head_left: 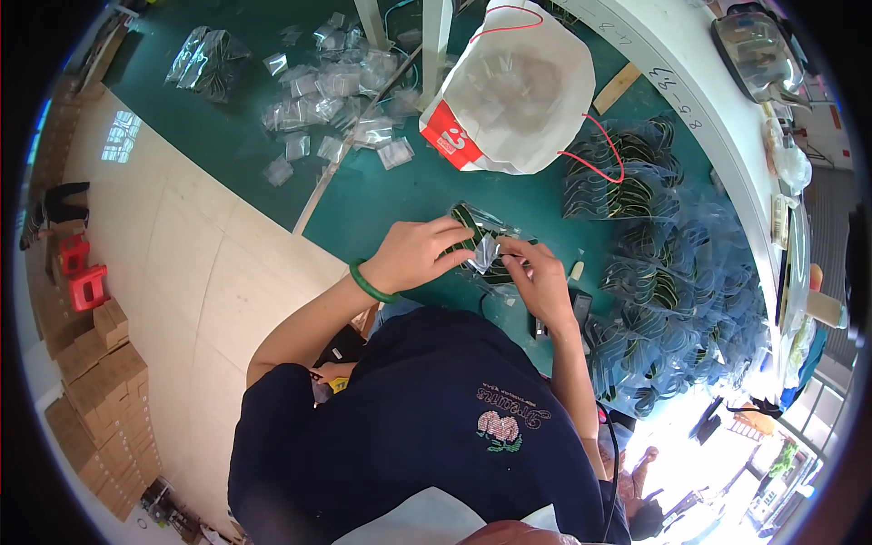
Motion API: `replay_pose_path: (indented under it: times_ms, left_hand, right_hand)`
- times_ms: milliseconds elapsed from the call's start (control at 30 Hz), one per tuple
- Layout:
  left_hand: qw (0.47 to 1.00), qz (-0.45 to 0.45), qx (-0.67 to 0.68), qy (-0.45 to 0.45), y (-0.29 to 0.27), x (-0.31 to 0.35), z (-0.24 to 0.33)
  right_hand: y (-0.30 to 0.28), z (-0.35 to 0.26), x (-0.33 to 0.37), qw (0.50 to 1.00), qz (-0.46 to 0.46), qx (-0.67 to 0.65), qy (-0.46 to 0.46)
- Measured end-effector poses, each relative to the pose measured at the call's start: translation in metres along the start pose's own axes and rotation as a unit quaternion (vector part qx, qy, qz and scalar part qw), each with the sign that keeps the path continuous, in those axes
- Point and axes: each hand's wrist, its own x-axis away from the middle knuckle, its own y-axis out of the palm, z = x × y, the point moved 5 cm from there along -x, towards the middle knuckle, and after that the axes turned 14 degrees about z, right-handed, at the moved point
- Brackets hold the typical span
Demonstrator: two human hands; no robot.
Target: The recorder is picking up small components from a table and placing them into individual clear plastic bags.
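Note:
Close in front of me, a clear plastic bag (495,223) with dark, gold-lined pieces in it lies on the green table. My left hand (418,254), with a green bangle on its wrist, grips the bag from the left with bent fingers and thumb. A small clear packet (484,252) rests against the bag between my hands. Thumb and forefinger of my right hand (541,277) pinch its right edge. What fills the packet is too small to make out.
Many small clear packets (338,84) lie scattered at the back left. A white paper bag (509,82) with red cord handles stands behind my hands. Bagged dark striped pieces (668,272) pile up on the right, beside a white shelf edge (699,118).

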Motion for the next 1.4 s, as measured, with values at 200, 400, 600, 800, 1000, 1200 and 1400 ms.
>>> replay_pose_path:
  times_ms: [200,400,600,800,1000,1200,1400]
  left_hand:
    - [0.997,-0.042,-0.037,0.055,0.014,0.02,-0.008]
    - [0.998,-0.023,0.006,0.063,0.012,0.034,-0.019]
    - [0.997,-0.045,0.033,0.058,0.016,0.039,-0.024]
    - [0.997,-0.024,0.032,0.063,0.016,0.039,-0.021]
    - [0.998,-0.025,0.033,0.041,0.016,0.044,-0.021]
    - [0.998,-0.019,0.038,0.035,0.019,0.044,-0.02]
    - [0.999,-0.017,0.037,0.022,0.021,0.046,-0.02]
  right_hand:
    - [0.039,0.024,-0.005,0.992,-0.125,0.006,0.002]
    - [0.048,0.027,-0.002,0.982,-0.185,0.026,-0.009]
    - [0.059,0.019,-0.008,0.974,-0.224,-0.008,-0.036]
    - [0.072,0.036,-0.016,0.991,-0.129,-0.031,0.013]
    - [0.077,0.013,-0.002,0.977,-0.096,0.105,-0.16]
    - [0.078,0.011,0.001,0.966,-0.091,0.086,-0.225]
    - [0.069,0.014,-0.01,0.969,-0.156,0.028,-0.188]
